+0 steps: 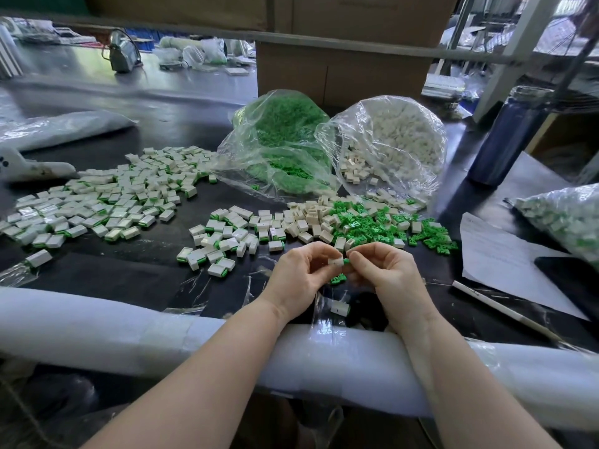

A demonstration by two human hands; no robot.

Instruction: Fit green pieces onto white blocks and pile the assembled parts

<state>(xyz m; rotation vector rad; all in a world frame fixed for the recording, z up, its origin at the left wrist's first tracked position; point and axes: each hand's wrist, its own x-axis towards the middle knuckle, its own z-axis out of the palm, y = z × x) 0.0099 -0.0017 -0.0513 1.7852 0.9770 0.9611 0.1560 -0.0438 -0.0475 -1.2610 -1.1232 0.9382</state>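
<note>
Two hands [299, 273] [385, 270] — one white block [335, 261]

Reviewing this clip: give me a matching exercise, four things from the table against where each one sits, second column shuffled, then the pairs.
Things
1. bag of green pieces
2. bag of white blocks
3. white block with a green piece going in
4. big spread of assembled parts

Places
A. far left of the table
B. between the left hand and right hand
C. behind the loose parts, right of the other bag
D. behind the loose parts, left of the other bag

Pairs: 1-D, 2-C, 3-B, 4-A
</note>
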